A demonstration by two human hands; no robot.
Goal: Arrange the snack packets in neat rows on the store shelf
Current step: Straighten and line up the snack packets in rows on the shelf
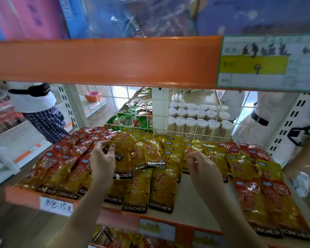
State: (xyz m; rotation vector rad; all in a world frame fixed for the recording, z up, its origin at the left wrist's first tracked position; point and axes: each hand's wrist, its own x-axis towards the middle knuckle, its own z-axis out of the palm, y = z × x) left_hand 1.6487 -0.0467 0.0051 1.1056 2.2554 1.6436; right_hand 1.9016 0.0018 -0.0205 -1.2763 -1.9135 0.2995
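Snack packets marked KONCHEW cover the store shelf (195,210). Red packets (64,158) lie in overlapping rows on the left, yellow packets (154,154) are heaped loosely in the middle, and more red packets (268,203) lie on the right. My left hand (102,158) reaches over the boundary of red and yellow, its thumb and fingers pinching the top edge of a yellow packet (120,149). My right hand (200,165) hovers over the yellow packets right of centre, fingers curled; whether it holds one is unclear.
An orange shelf beam (104,59) with a price card (268,61) hangs close overhead. A wire grid (168,111) backs the shelf, with white-lidded jars (199,120) behind. People in white stand beyond at left (32,99) and right (268,115). A lower shelf (115,237) holds more packets.
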